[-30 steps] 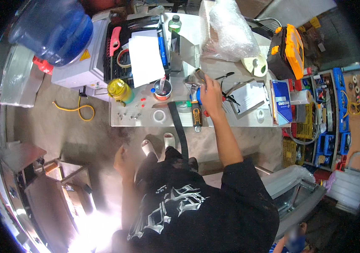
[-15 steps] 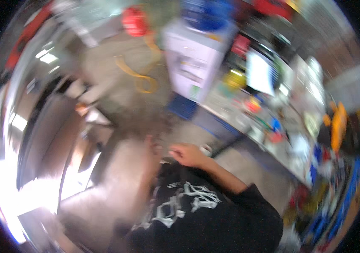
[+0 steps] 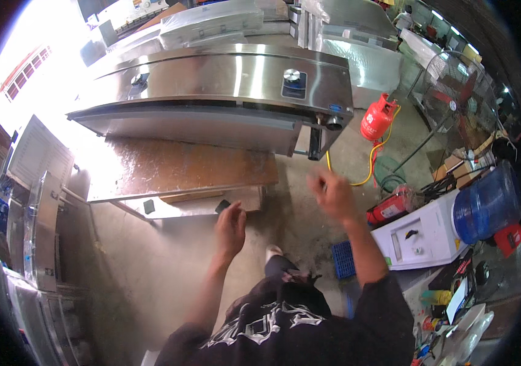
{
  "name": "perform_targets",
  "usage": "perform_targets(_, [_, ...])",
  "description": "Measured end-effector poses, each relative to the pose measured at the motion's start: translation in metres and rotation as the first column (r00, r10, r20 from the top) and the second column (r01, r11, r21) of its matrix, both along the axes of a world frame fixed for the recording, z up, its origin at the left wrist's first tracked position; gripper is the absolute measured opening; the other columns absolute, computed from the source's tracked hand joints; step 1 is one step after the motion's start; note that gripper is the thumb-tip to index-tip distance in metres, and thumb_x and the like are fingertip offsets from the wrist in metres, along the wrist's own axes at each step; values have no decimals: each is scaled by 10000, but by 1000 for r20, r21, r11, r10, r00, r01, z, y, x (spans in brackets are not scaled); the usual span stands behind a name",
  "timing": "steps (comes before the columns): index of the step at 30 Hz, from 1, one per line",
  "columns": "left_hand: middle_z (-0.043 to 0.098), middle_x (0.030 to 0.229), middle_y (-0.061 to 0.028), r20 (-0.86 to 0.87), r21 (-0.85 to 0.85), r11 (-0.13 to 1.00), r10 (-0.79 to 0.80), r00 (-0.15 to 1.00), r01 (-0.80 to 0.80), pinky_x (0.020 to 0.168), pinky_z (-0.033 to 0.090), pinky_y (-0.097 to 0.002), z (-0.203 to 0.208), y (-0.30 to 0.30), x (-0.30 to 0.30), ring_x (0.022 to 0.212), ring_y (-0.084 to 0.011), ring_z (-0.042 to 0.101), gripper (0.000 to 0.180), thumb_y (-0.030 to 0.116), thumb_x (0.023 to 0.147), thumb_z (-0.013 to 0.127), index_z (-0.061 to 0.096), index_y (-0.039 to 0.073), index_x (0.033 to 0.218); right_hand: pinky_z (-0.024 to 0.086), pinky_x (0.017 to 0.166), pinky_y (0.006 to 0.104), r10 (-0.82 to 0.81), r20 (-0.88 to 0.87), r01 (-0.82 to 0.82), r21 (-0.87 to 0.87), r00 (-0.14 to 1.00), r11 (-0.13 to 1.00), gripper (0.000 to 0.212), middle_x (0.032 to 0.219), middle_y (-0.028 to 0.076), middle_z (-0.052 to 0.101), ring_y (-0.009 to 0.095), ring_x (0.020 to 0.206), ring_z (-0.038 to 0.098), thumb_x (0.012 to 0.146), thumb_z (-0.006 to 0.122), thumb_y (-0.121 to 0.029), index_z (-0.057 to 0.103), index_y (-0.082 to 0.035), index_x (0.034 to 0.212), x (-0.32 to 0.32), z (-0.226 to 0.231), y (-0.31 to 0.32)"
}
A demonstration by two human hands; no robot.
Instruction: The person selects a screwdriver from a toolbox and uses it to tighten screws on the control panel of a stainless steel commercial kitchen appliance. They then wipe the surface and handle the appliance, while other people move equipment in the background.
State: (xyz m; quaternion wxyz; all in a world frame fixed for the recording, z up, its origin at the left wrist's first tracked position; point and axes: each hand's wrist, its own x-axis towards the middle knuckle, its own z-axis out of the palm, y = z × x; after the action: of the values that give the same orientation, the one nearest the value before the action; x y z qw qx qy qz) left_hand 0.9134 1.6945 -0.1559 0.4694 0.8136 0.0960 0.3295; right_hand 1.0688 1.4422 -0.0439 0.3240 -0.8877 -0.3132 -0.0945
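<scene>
My left hand (image 3: 231, 229) hangs in the air with its fingers loosely bent and apart, and nothing shows in it. Behind its fingertips is the low shelf of a worn brown-topped table (image 3: 193, 168). To the right, my right hand (image 3: 332, 195) is raised above the floor, its fingers curled and smeared by motion. Whether it holds anything cannot be made out. Beyond both hands, a long stainless steel appliance (image 3: 211, 76) with two round knobs (image 3: 292, 75) rests on the table; neither hand touches it.
A red gas cylinder (image 3: 376, 119) with a yellow hose stands beyond the appliance's right end. A standing fan (image 3: 454, 104), fire extinguisher (image 3: 388, 207), white water dispenser (image 3: 416, 238) and blue crate (image 3: 344, 259) are on the right. Metal cabinets (image 3: 41, 238) line the left.
The view has swung left from the cluttered bench, bringing the steel appliance in front. My hands, close together at my body before, are now apart and reaching forward.
</scene>
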Motion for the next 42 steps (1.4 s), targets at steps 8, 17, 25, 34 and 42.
perform_targets(8, [664, 1138, -132, 80, 510, 855, -161, 984, 99, 918, 502, -446, 127, 103, 212, 1066, -325, 613, 367, 195, 938, 681, 629, 73, 1280, 569, 735, 521, -281, 502, 381, -107, 818, 918, 552, 1067, 234, 627, 418, 814, 695, 952, 622, -532, 643, -14, 1139, 243, 68, 156])
perform_targets(17, [277, 1629, -255, -255, 775, 560, -147, 956, 293, 1245, 179, -529, 165, 161, 346, 1535, -400, 226, 708, 512, 992, 553, 386, 116, 1555, 592, 627, 466, -147, 440, 188, -50, 886, 981, 277, 897, 153, 662, 374, 697, 701, 865, 657, -307, 668, -41, 939, 293, 48, 168])
perform_targets(25, [215, 1654, -261, -315, 751, 561, -157, 936, 347, 1259, 106, -541, 154, 172, 352, 1557, -396, 161, 770, 603, 998, 459, 345, 123, 1589, 567, 628, 506, 59, 373, -1, -152, 926, 988, 268, 861, 159, 614, 411, 703, 672, 859, 651, -292, 626, -43, 954, 302, 59, 160])
perform_targets(34, [279, 1596, -300, -317, 674, 632, -219, 923, 382, 1246, 117, -576, 162, 170, 359, 1517, -452, 215, 785, 574, 962, 545, 399, 68, 1544, 602, 725, 477, -211, -268, -17, -655, 940, 755, 578, 938, 239, 708, 382, 806, 730, 890, 690, -551, 621, 10, 1015, 293, 143, 198])
perform_targets(42, [293, 1592, -295, -207, 621, 708, -267, 941, 337, 1253, 101, -575, 158, 170, 370, 1528, -424, 204, 842, 604, 937, 558, 400, 39, 1540, 564, 757, 468, -108, -312, -149, -694, 944, 704, 500, 880, 240, 711, 413, 863, 712, 754, 743, -427, 659, 24, 954, 319, 139, 203])
